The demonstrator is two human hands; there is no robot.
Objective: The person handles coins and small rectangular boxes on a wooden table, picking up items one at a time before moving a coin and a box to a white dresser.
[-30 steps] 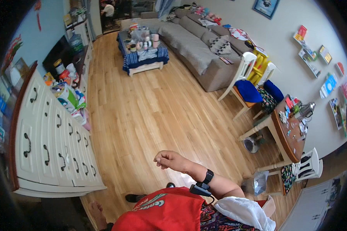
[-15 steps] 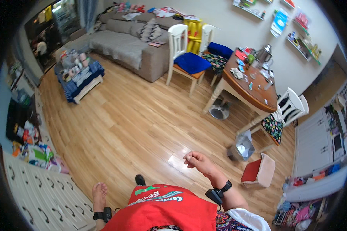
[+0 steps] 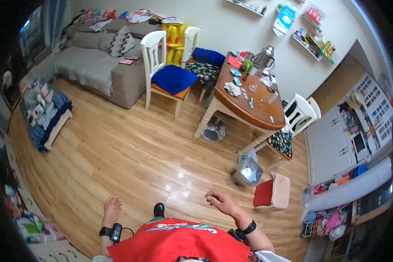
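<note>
My left hand (image 3: pixel 112 207) hangs over the wood floor at the lower left of centre, its fingers loosely stretched and nothing held. To the right of the red apron (image 3: pixel 174 238) that I wear, my right hand (image 3: pixel 222 202) floats above the floor, empty, with the fingers loosely bent and apart. Each wrist carries a black strap with a small device. Neither hand touches anything. Nearest to the right hand stand a grey waste bin (image 3: pixel 247 172) with a light liner and a small red and pale pink stool (image 3: pixel 272 192).
A wooden dining table (image 3: pixel 249 105) with a flask and small items stands ahead right. Around it are white chairs (image 3: pixel 170 81), and a metal bowl (image 3: pixel 214 132) lies beneath. A grey sofa (image 3: pixel 91 61) and a cloth-covered low table (image 3: pixel 52 118) stand left. White cabinets (image 3: pixel 329 146) line the right.
My view has swung to the right, so the room's furniture has shifted left in the picture. My left hand has risen slightly; my right hand is lower, and both remain empty.
</note>
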